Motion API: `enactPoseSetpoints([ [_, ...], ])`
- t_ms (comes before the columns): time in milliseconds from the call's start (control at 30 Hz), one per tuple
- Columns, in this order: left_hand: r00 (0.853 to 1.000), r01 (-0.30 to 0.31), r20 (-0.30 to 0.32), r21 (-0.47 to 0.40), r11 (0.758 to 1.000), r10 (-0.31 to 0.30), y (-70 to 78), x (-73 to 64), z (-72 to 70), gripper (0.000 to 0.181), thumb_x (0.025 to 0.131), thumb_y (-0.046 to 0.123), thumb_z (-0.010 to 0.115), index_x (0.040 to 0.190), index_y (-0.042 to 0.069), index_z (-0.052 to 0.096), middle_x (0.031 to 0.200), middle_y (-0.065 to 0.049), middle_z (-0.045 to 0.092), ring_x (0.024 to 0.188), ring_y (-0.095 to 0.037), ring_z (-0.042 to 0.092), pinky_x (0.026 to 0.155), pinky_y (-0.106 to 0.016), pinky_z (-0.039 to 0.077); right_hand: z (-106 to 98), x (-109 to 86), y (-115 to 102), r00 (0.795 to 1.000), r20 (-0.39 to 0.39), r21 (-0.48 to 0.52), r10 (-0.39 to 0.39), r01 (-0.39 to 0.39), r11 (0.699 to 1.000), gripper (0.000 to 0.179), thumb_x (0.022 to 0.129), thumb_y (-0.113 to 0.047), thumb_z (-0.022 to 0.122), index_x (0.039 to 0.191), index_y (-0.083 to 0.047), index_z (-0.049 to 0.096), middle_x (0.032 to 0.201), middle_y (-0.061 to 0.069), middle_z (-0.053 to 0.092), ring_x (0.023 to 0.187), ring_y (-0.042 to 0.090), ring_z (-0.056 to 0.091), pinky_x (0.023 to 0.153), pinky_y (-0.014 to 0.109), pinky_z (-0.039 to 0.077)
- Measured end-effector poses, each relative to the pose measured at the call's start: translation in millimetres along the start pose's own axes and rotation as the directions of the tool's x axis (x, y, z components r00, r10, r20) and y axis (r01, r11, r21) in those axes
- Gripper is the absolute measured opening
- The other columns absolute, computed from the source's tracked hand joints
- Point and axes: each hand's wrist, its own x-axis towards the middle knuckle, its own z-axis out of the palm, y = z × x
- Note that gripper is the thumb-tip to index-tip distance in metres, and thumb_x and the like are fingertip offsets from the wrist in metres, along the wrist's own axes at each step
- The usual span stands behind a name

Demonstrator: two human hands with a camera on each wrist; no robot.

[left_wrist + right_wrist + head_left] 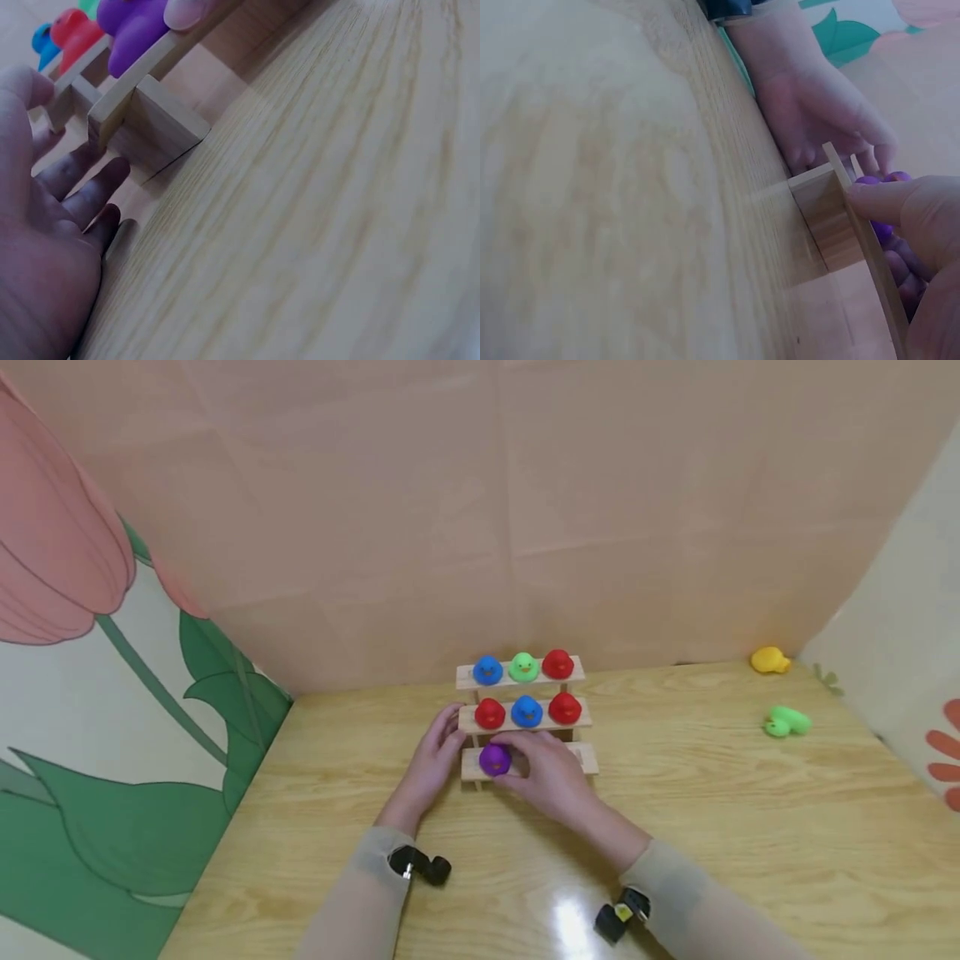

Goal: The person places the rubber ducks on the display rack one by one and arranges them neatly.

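Observation:
My right hand [551,772] pinches a purple rubber duck [495,760] between thumb and fingers on the lowest step of a three-step wooden stand [468,767]. In the right wrist view the thumb lies along the step's edge, and the purple duck [883,231] shows partly behind it. My left hand [430,760] is at the stand's left end, its loosely bent fingers against the middle step. The left wrist view shows that hand [45,247] with fingers spread beside the stand's end. Red and blue ducks [527,712] line the middle step.
On the top step sit a blue duck [487,671], a light green duck [523,667] and a red duck [558,664]. A yellow duck [769,660] and another green duck [787,722] lie on their sides at the table's right. A pinkish backdrop [375,527] rises behind the table.

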Motion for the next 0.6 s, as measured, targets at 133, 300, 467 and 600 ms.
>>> enactPoseSetpoints([
  [133, 1.0, -0.013, -0.005, -0.004, 1.0, 0.013, -1.0, 1.2, 1.3, 0.055, 0.117, 0.025, 0.053, 0.169, 0.014, 0.041, 0.167, -0.017, 0.051, 0.155, -0.033, 0.047, 0.13, -0.054, 0.034, -1.5, -1.5, 2.4, 1.0, -0.012, -0.007, -0.017, 0.017, 1.0, 0.06, 0.085, -0.027, 0.099, 0.139, -0.02, 0.075, 0.139, 0.002, 0.074, 0.128, 0.03, 0.066, 0.105, 0.055, 0.056],
  [300, 1.0, -0.029, 0.009, -0.028, 0.999, 0.029, 1.5, 3.1, -0.1, 0.055, 0.117, 0.024, 0.054, 0.169, 0.011, 0.041, 0.166, -0.017, 0.052, 0.154, -0.035, 0.048, 0.129, -0.053, 0.035, -6.5, -1.8, 3.9, 1.0, -0.005, 0.021, -0.018, 0.018, 1.0, 0.063, 0.086, -0.024, 0.099, 0.143, -0.018, 0.073, 0.143, 0.002, 0.073, 0.132, 0.031, 0.065, 0.11, 0.055, 0.055],
  [467, 1.0, -0.024, 0.008, -0.028, 0.999, 0.024, 0.6, -0.3, 0.9, 0.055, 0.117, 0.023, 0.054, 0.169, 0.012, 0.041, 0.166, -0.019, 0.051, 0.154, -0.036, 0.047, 0.129, -0.054, 0.036, -20.9, -15.4, 5.0, 1.0, 0.02, 0.088, -0.01, 0.008, 0.996, 0.061, 0.088, -0.016, 0.096, 0.144, -0.015, 0.071, 0.141, 0.003, 0.072, 0.131, 0.031, 0.066, 0.111, 0.055, 0.056],
  [600, 1.0, -0.021, 0.002, -0.027, 0.999, 0.021, 1.5, -2.5, 1.3, 0.053, 0.117, 0.025, 0.054, 0.168, 0.016, 0.043, 0.165, -0.017, 0.052, 0.154, -0.035, 0.047, 0.129, -0.054, 0.036, -41.4, -29.4, 8.3, 1.0, 0.007, 0.105, -0.001, 0.0, 0.995, 0.051, 0.092, -0.013, 0.093, 0.139, -0.015, 0.074, 0.13, 0.002, 0.075, 0.115, 0.025, 0.07, 0.101, 0.05, 0.061],
])
